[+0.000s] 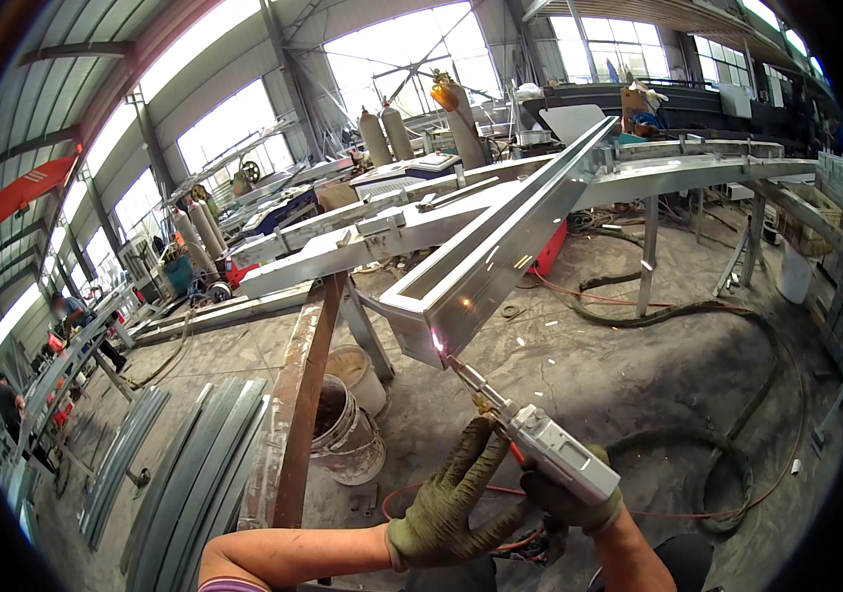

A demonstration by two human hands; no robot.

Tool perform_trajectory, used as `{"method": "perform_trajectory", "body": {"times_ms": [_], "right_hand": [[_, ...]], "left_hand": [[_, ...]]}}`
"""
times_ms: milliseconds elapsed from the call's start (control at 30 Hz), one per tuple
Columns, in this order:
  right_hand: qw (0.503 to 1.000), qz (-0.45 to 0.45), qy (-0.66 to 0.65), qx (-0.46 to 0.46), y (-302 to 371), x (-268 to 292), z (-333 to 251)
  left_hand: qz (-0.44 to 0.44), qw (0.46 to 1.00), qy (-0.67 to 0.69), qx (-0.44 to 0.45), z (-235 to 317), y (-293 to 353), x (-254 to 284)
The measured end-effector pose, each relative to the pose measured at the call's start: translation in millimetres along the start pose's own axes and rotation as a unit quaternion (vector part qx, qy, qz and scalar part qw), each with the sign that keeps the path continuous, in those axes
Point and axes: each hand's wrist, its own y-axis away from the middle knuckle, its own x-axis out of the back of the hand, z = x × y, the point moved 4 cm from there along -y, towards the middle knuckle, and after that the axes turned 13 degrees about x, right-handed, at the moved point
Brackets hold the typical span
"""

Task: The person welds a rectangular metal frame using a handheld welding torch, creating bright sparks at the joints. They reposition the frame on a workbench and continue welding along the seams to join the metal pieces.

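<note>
The right gloved hand [569, 501] is closed around the grey torch [571, 459], whose tip is at the glowing near corner of the silver frame [530, 232], which juts out, perhaps for easier reach. The left gloved hand [446, 518], with fingers spread, grips nothing and seems to support the torch neck for steadiness

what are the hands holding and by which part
The right hand grips the rear of a pale welding torch; the left hand seems to touch it nearer the front.
</note>
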Motion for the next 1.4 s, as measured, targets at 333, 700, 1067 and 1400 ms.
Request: {"method": "perform_trajectory", "body": {"times_ms": [333,700,1067,1400], "right_hand": [[1.000,0.018,-0.003,0.002,4,1,0],[0.999,0.003,0.015,0.035,-2,-1,1],[1.000,-0.008,0.014,0.014,-7,-5,2],[0.999,-0.025,0.020,0.025,-5,-6,9]], "left_hand": [[0.002,1.000,-0.013,-0.004,1,-3,3],[0.006,0.999,-0.031,0.009,2,-4,4],[0.012,0.999,-0.030,0.012,1,-6,8],[0.018,0.999,-0.034,0.015,-2,-7,5]]}}
